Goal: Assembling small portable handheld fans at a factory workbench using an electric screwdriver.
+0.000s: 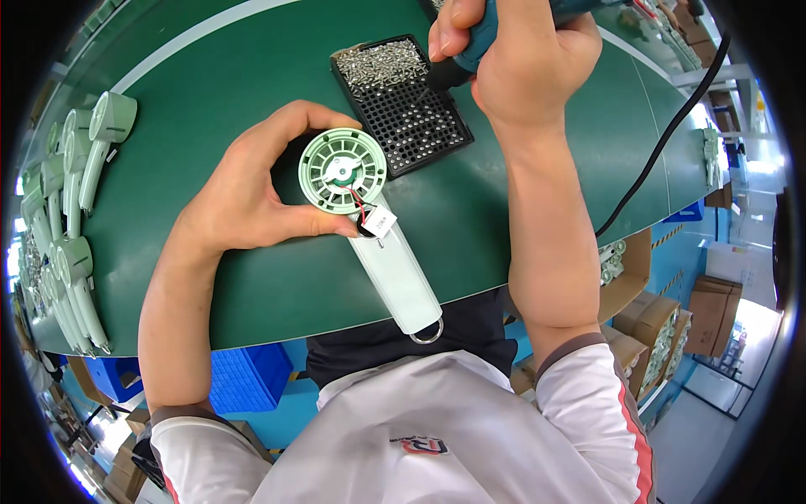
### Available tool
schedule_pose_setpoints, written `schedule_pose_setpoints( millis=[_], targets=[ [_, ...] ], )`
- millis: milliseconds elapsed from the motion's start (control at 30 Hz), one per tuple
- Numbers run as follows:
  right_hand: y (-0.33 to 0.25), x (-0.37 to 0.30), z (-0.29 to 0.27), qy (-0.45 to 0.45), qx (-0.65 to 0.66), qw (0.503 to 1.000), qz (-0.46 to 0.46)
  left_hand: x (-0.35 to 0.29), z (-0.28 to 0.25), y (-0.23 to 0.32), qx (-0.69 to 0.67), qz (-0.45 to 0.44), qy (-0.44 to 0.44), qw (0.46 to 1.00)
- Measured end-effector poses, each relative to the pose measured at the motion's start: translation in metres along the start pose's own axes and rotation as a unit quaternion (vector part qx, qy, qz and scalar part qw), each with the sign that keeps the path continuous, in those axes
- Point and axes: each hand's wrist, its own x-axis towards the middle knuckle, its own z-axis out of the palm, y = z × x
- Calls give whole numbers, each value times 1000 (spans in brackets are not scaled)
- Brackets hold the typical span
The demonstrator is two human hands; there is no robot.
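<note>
My left hand (260,189) is closed around the round head of a pale green handheld fan (398,277), whose handle points toward me and ends in a metal ring. Its head is uncovered, showing the motor, red and black wires and a white label tag. A small screw stands out near the top of the handle. In my right hand (529,67) is a blue electric screwdriver (480,40), its dark nose over a black screw tray (411,118). Loose silver screws heap at the tray's far end, and more sit in its holes. The bit's tip is hard to make out.
Several pale green fans (77,168) stand and lie along the left of the green table (243,290). A black cable (663,139) runs down the right side. Below the table edge are a blue bin (248,378) and cardboard boxes (646,328) holding pale parts.
</note>
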Motion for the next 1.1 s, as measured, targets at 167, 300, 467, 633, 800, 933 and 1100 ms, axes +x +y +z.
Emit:
schedule_pose_setpoints(
  millis=[167, 300, 467, 633, 800, 933, 1100],
  targets=[
    [1, -1, 1, -13, -11, 1000, -2, -1, -2, 1, 12, 4, 1, 1000],
    [2, -1, -2, -73, -31, 997, -5, 0, 0, -2, 10, 22, 16, 1000],
    [-5, -9, 8, -70, -71, 995, -26, 1, 2, -2, -1, 26, 23, 999],
    [-1, -6, 3, -55, -50, 997, -26, 1, 1, 0, 5, 31, 24, 999],
    [-7, -4, 7, 9, -6, 1000, 12, 0, -2, 3, 23, 26, 23, 999],
    [-26, -11, 14, 29, 52, 998, 5, -1, -1, 0, 15, 40, 32, 999],
    [-37, 1, -18, -247, 150, 957, -35, 2, 0, -3, 9, 67, 32, 997]
  ],
)
